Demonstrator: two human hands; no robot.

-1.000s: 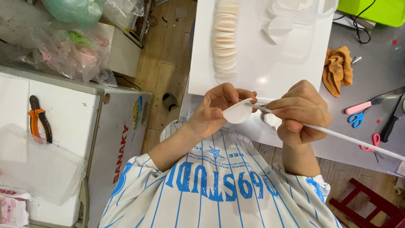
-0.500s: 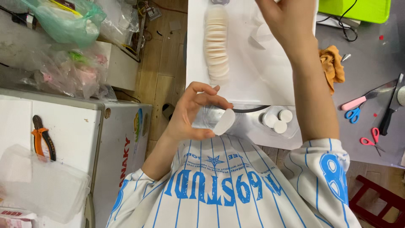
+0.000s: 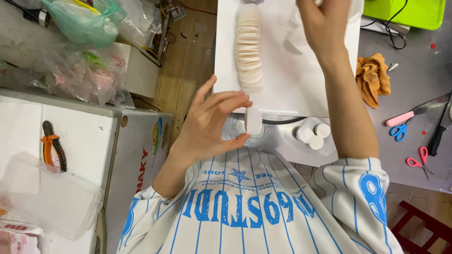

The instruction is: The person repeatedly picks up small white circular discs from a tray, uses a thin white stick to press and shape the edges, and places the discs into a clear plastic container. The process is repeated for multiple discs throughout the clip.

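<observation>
Disc (image 3: 253, 121) of white sits pinched in left hand (image 3: 212, 124); right hand (image 3: 325, 23) reaches over white board (image 3: 287, 80), its grip unclear.

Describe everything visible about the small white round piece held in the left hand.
The small white disc is a flat, pale round piece, seen nearly edge-on, of a soft or papery-looking material. The left hand pinches it between thumb below and fingertips above, holding it upright in the air just in front of the white board. It resembles the discs in the overlapping row lying on that board. Nothing else touches it.
</observation>
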